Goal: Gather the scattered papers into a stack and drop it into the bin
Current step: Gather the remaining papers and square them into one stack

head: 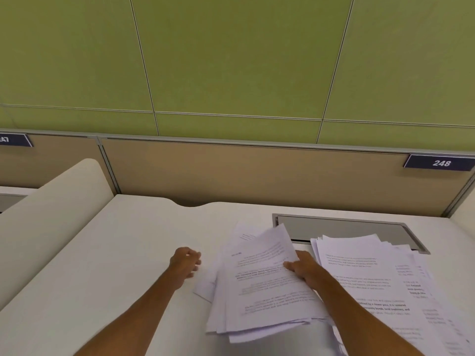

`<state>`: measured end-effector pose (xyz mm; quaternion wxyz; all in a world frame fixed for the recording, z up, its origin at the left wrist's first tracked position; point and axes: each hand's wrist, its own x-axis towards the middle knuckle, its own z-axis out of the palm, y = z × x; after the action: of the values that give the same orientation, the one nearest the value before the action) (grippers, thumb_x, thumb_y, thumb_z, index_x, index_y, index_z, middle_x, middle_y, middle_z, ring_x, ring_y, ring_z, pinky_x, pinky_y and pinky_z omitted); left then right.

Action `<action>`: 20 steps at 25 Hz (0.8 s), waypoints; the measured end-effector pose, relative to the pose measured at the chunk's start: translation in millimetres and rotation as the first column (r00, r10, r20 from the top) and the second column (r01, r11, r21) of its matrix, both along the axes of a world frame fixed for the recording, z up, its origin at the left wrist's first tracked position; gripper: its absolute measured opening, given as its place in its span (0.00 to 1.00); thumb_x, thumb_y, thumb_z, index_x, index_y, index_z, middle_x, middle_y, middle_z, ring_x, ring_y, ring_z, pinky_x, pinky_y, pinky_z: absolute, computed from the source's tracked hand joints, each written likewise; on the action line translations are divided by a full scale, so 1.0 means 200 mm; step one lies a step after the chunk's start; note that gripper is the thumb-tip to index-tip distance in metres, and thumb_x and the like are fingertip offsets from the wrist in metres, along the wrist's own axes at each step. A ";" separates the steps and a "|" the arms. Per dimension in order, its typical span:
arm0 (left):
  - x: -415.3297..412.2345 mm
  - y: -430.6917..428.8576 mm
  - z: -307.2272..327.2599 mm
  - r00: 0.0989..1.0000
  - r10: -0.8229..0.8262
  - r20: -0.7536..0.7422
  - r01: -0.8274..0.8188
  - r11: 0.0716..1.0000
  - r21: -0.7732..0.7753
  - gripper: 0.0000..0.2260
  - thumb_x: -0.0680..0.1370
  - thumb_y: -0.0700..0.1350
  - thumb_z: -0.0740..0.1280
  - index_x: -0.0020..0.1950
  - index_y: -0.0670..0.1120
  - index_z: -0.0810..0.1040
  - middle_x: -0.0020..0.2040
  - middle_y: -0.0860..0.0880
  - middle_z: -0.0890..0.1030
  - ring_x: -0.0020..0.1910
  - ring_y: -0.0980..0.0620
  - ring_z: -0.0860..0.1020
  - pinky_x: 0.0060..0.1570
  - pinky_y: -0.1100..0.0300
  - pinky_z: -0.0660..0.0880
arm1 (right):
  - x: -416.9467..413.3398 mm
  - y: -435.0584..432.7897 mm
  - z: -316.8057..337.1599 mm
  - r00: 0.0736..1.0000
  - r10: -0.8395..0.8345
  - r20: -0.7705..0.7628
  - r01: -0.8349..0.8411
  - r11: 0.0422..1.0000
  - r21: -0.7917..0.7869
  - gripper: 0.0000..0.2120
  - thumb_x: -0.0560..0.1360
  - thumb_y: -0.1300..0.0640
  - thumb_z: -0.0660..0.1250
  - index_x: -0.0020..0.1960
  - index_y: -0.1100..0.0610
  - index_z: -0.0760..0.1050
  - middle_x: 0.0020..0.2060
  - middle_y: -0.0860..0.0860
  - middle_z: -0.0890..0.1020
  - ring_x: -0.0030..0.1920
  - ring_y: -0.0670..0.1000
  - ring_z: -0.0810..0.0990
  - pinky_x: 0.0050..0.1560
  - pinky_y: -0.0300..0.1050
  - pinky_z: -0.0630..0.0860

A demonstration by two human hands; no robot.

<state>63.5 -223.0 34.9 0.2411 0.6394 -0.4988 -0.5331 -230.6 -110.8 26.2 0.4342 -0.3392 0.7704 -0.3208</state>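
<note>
Right grip (304, 269) pinches the right edge of a fanned bundle (264, 286), thumb on top; left grip (186, 264), fingers loosely curled and holding nothing, sits just left of the bundle over the worktop (115, 253). The bundle lies between the two grips, long axis running away from the person, sheets uneven; a second pile (372, 278) lies just right of the right grip, partly over a metal flap (347, 228); loose sheets (204, 286) show beneath the bundle's left edge, nearest the left grip. No bin is in view. Likely next: the left grip takes the free edge to square the bundle, then it joins the pile.
</note>
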 end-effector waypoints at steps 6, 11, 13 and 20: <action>-0.04 0.00 -0.13 0.983 -0.043 0.181 0.050 0.998 -0.036 0.14 0.75 0.42 0.71 0.57 0.41 0.74 0.57 0.41 0.77 0.52 0.42 0.77 0.46 0.58 0.71 | -0.03 0.03 -0.07 0.987 -0.126 0.102 0.133 0.989 -0.066 0.14 0.80 0.61 0.63 0.64 0.62 0.72 0.58 0.59 0.81 0.51 0.59 0.82 0.54 0.55 0.80; -0.18 0.02 -0.14 0.957 -0.180 0.227 0.188 0.982 -0.013 0.20 0.73 0.40 0.72 0.62 0.41 0.70 0.59 0.41 0.75 0.50 0.45 0.75 0.49 0.56 0.75 | 0.07 -0.05 -0.10 0.954 -0.263 -0.140 0.266 0.964 -0.001 0.18 0.79 0.58 0.63 0.67 0.63 0.68 0.63 0.60 0.76 0.61 0.60 0.77 0.61 0.54 0.77; -0.21 0.01 -0.14 0.933 -0.248 0.262 0.248 0.968 0.032 0.22 0.73 0.44 0.73 0.63 0.41 0.69 0.60 0.42 0.74 0.54 0.45 0.76 0.52 0.55 0.76 | 0.09 -0.08 -0.10 0.940 -0.260 -0.222 0.284 0.955 0.084 0.20 0.77 0.58 0.66 0.66 0.63 0.67 0.63 0.60 0.74 0.62 0.60 0.76 0.62 0.53 0.77; -0.23 0.07 -0.16 0.938 -0.336 -0.088 0.345 0.928 0.137 0.17 0.76 0.36 0.68 0.64 0.42 0.71 0.57 0.42 0.80 0.51 0.42 0.81 0.51 0.49 0.79 | 0.05 -0.07 -0.11 0.896 -0.405 0.183 0.392 0.914 0.108 0.14 0.71 0.68 0.73 0.54 0.65 0.73 0.55 0.62 0.80 0.52 0.62 0.83 0.51 0.57 0.82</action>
<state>18.0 -209.7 2.8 0.1115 0.5425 -0.5527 -0.6227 -219.9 -124.3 4.8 0.4464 -0.1250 0.7859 -0.4092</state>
